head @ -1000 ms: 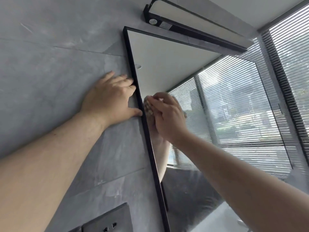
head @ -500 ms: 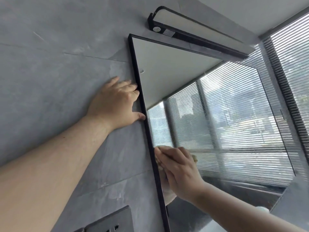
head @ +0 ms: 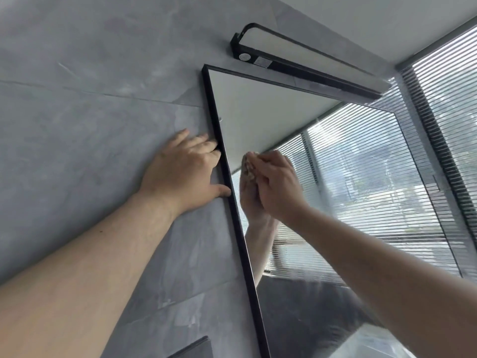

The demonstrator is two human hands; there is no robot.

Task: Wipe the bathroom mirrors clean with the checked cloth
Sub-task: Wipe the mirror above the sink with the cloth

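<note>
A black-framed mirror [head: 258, 117] hangs on the grey tiled wall and reflects window blinds and the ceiling. My right hand [head: 277, 184] presses the checked cloth [head: 249, 167] flat against the glass near the mirror's left edge, at mid height. Only a small beige-checked bit of the cloth shows past my fingers; the rest is hidden under the hand. My left hand [head: 184, 171] lies flat on the wall, fingers straight, with fingertips and thumb touching the mirror's left frame. The right hand's reflection shows in the glass just beside it.
A black bar lamp [head: 304, 60] is mounted above the mirror. Slatted window blinds [head: 454, 104] fill the right side. A grey wall socket plate [head: 193, 348] sits at the bottom, left of the frame. The wall is grey tile [head: 90, 112].
My right hand with the cloth went down the left side of the glass and has come back up to mid height. The left hand has stayed on the wall by the frame.
</note>
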